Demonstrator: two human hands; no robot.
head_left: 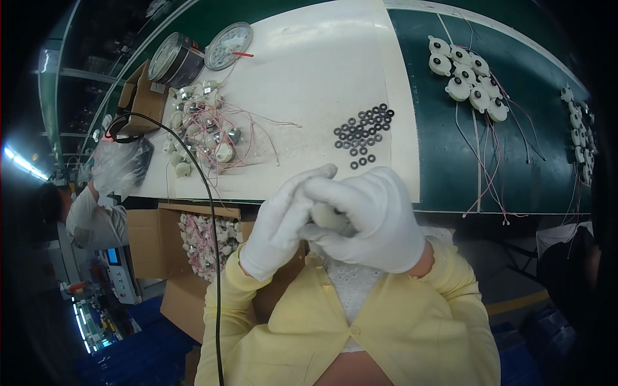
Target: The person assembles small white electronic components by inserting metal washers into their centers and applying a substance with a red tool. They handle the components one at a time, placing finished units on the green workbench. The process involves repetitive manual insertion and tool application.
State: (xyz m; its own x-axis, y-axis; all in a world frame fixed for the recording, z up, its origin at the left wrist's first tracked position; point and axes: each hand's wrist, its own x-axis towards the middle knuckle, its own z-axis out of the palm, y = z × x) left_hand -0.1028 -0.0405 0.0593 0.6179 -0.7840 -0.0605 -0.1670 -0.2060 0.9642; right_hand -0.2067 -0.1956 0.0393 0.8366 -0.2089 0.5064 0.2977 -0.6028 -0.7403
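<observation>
Both hands wear white gloves and meet in front of my chest, just over the table's near edge. Between them is a small round white motor (329, 218), mostly covered by the fingers. My right hand (380, 219) curls its thumb and fingers around it. My left hand (277, 222) closes against its other side, fingers together. Beyond the hands, several small black rings (364, 132) lie loose on the white table sheet. To the left is a heap of white and silver motors (203, 128) with tangled pink and white wires.
White motors with black centres (463, 74) sit grouped on the green mat (418, 38); more (579, 138) lie far right. A tin (175, 61) and its round lid (228, 46) stand back left. A carton of motors (145, 241) is below left. A black cable (209, 199) crosses the view.
</observation>
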